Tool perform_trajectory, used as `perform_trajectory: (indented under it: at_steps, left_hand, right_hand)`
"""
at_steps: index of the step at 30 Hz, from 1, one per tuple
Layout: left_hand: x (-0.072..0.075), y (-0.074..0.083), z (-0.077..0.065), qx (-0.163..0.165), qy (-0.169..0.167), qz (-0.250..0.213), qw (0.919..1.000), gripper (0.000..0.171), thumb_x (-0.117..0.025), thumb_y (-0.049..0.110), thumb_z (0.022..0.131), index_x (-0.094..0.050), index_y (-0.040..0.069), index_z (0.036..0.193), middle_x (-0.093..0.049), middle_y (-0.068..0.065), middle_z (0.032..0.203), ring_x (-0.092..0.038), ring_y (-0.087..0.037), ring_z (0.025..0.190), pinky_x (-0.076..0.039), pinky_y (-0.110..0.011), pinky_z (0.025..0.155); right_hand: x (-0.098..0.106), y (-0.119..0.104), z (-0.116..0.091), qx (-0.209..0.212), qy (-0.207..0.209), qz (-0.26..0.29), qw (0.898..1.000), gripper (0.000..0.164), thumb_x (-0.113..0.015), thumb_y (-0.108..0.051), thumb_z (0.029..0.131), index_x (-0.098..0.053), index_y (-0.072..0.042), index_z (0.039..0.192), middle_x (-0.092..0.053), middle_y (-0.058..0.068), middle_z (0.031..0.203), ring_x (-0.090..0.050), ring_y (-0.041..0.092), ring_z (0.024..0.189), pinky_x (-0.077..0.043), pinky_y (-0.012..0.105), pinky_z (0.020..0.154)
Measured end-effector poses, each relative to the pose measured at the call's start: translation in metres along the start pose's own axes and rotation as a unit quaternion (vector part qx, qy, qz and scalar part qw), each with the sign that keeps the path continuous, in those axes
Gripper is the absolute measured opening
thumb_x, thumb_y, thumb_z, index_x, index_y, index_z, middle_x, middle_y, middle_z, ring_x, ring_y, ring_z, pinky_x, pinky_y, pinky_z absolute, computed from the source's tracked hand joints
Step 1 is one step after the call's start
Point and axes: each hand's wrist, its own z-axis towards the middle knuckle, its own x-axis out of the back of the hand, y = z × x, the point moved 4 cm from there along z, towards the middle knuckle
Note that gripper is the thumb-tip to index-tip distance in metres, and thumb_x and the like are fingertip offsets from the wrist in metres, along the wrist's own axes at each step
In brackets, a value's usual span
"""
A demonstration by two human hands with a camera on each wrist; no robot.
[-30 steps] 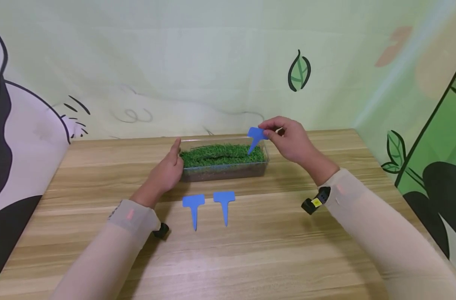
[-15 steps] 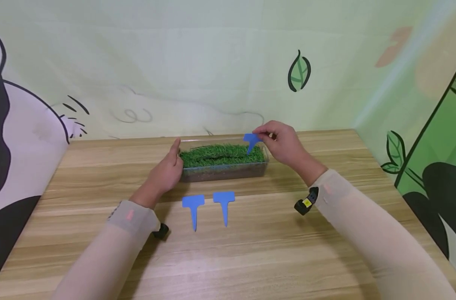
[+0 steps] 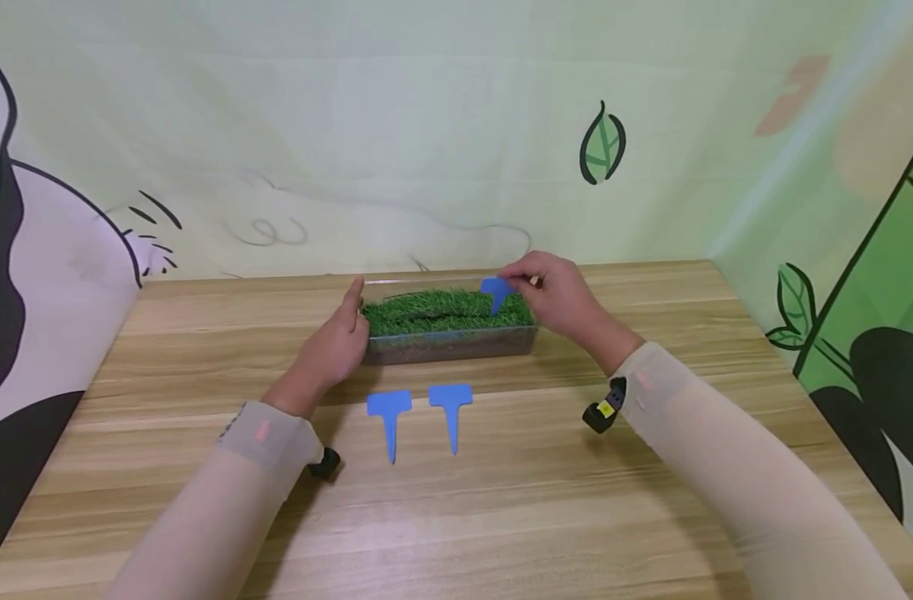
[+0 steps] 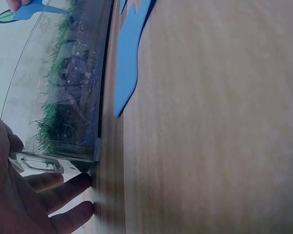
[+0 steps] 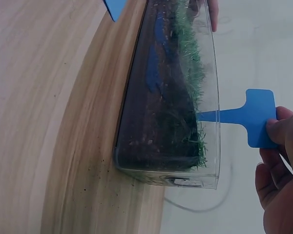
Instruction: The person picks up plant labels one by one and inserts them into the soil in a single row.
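A clear plastic box (image 3: 456, 344) of dark soil, topped with green grass (image 3: 434, 310), stands toward the back of the table. My left hand (image 3: 332, 340) rests against its left end; the left wrist view shows the fingers (image 4: 63, 192) fairly straight beside the end wall. Between thumb and fingers, my right hand (image 3: 560, 293) pinches the head of a blue T-shaped plant label (image 5: 259, 118). That label is upright, its pointed stem reaching into the grass near the box's right end, with the tip hidden there. Two matching labels, a left one (image 3: 389, 408) and a right one (image 3: 451, 400), lie in front of the box.
The wooden table (image 3: 516, 508) runs back to a pale green printed backdrop (image 3: 396, 133) close behind the box. A few dark crumbs lie on the wood by the box's right end in the right wrist view. Each wrist carries a small black camera (image 3: 601, 413).
My right hand has moved down and a little left, taking the plant label lower, so its stem sits deeper in the grass. The left hand stays at the box's left end.
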Motion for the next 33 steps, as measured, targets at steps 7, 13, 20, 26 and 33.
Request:
perform_trajectory:
  at_steps: [7, 13, 20, 26, 33]
  left_hand:
    - [-0.001, 0.001, 0.0, -0.001, 0.0, -0.003, 1.0, 0.059, -0.012, 0.032, 0.107, 0.013, 0.029, 0.16, -0.02, -0.018, 0.165, -0.019, -0.035, 0.152, -0.018, -0.052, 0.123]
    - [-0.001, 0.001, 0.0, -0.002, 0.0, -0.006, 1.0, 0.059, -0.012, 0.032, 0.107, 0.014, 0.029, 0.16, -0.019, -0.017, 0.165, -0.018, -0.035, 0.152, -0.018, -0.052, 0.123]
    - [-0.001, 0.0, 0.0, -0.006, 0.001, -0.005, 1.0, 0.059, -0.012, 0.033, 0.107, 0.014, 0.028, 0.16, -0.02, -0.017, 0.165, -0.019, -0.035, 0.152, -0.018, -0.052, 0.123]
    - [-0.001, -0.001, 0.0, -0.005, 0.0, -0.007, 1.0, 0.059, -0.012, 0.033, 0.107, 0.014, 0.03, 0.16, -0.019, -0.017, 0.165, -0.018, -0.035, 0.152, -0.017, -0.052, 0.123]
    - [0.0, 0.001, -0.001, -0.001, -0.001, -0.004, 1.0, 0.059, -0.012, 0.033, 0.107, 0.015, 0.03, 0.16, -0.019, -0.017, 0.166, -0.018, -0.035, 0.152, -0.018, -0.052, 0.123]
  right_hand:
    - [-0.006, 0.004, -0.001, 0.008, -0.018, -0.041, 0.999, 0.023, -0.062, -0.006, 0.099, -0.077, -0.011, 0.115, -0.07, 0.004, 0.101, -0.06, 0.019, 0.088, -0.05, 0.034, 0.073]
    - [-0.01, 0.008, 0.0, 0.016, -0.014, -0.038, 0.999, 0.022, -0.062, -0.005, 0.098, -0.077, -0.01, 0.114, -0.071, 0.006, 0.102, -0.063, 0.02, 0.091, -0.052, 0.036, 0.075]
    - [-0.015, 0.009, 0.001, 0.023, -0.016, -0.042, 0.999, 0.021, -0.063, -0.004, 0.098, -0.077, -0.01, 0.112, -0.071, 0.005, 0.1, -0.064, 0.019, 0.089, -0.054, 0.037, 0.077]
    - [-0.017, 0.008, 0.001, 0.025, -0.017, -0.061, 0.998, 0.019, -0.064, -0.005, 0.097, -0.076, -0.008, 0.112, -0.072, 0.006, 0.103, -0.064, 0.021, 0.093, -0.054, 0.038, 0.08]
    - [-0.018, 0.01, 0.002, 0.021, -0.012, -0.077, 0.997, 0.02, -0.066, -0.005, 0.096, -0.074, -0.007, 0.114, -0.071, 0.007, 0.104, -0.063, 0.022, 0.094, -0.053, 0.038, 0.08]
